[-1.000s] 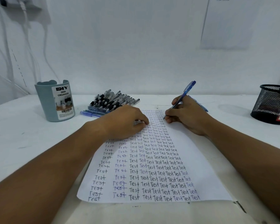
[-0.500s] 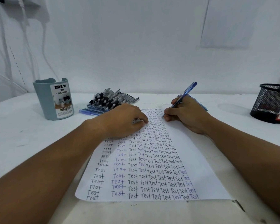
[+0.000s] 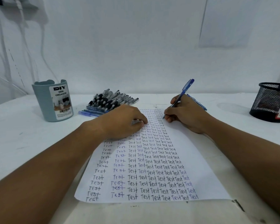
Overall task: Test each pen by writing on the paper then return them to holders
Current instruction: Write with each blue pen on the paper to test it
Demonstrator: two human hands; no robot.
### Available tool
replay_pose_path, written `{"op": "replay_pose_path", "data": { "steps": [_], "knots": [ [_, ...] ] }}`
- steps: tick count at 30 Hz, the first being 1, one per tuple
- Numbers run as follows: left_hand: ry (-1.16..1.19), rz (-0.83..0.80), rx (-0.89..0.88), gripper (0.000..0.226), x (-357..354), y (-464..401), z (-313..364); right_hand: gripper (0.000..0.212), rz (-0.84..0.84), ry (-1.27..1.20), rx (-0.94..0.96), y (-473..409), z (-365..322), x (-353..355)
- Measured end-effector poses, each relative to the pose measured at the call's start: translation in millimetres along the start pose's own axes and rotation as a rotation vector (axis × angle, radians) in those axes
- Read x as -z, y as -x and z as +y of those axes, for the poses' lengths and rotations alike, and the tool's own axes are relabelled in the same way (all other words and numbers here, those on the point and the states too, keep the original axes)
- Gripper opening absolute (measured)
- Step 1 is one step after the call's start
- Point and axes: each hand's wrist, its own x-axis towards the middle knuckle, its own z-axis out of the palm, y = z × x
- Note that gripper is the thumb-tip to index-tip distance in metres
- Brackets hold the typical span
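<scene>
- I am seeing the right hand [image 3: 187,114] pinching a blue pen [image 3: 179,97], fingers curled round the barrel, its tip touching the paper [image 3: 200,159] near the top of the rightmost "Test" column.
- The left hand [image 3: 122,122] is resting on the sheet, fingers curled over a small pale object I cannot identify.
- A pile of pens [image 3: 109,101] is lying beyond it, between the grey-blue desk organizer [image 3: 52,101] and the paper.
- A black mesh holder [image 3: 271,104] is standing far right on the white table [image 3: 14,135].
</scene>
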Motion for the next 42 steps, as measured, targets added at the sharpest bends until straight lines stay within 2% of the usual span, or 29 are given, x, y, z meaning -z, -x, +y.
{"op": "replay_pose_path", "data": {
  "steps": [10, 16, 21, 25, 28, 32, 35, 39, 42],
  "knots": [
    [0.002, -0.012, -0.001, 0.026, -0.3, 0.8, -1.2, 0.032, 0.006, -0.01, -0.005, 0.8, -1.2, 0.0],
    [0.002, -0.016, 0.0, 0.026, 1.2, 0.5, 0.4, 0.033, 0.045, -0.105, -0.02, -0.2, -0.4, 2.7],
    [0.004, -0.021, 0.015, 0.027, 1.9, 1.1, 0.9, 0.03, 0.031, 0.009, 0.001, -0.6, 0.2, -0.5],
    [0.008, -0.028, 0.022, 0.027, 2.8, 2.1, 2.7, 0.034, 0.032, -0.051, -0.026, 0.1, -2.2, 1.1],
    [0.003, -0.017, 0.022, 0.026, 3.8, 3.6, 3.6, 0.03, 0.031, -0.003, -0.012, 1.0, -1.4, -0.6],
    [-0.009, 0.175, 0.11, 0.023, 12.6, 3.8, -3.3, 0.03, 0.064, -0.093, -0.03, 1.7, -2.8, -0.7],
    [-0.015, 0.313, 0.239, 0.028, 25.2, 7.3, -15.5, 0.016, 0.101, -0.168, -0.017, -0.1, -5.0, -1.6],
    [-0.09, 0.283, 0.356, 0.034, 34.6, 15.8, -31.6, 0.037, 0.158, -0.212, 0.049, -0.2, -17.1, -5.0],
    [-0.081, 0.224, 0.404, 0.035, 37.3, 20.0, -38.0, 0.038, 0.15, -0.305, 0.095, 1.9, -24.7, -10.7]
  ]
}}
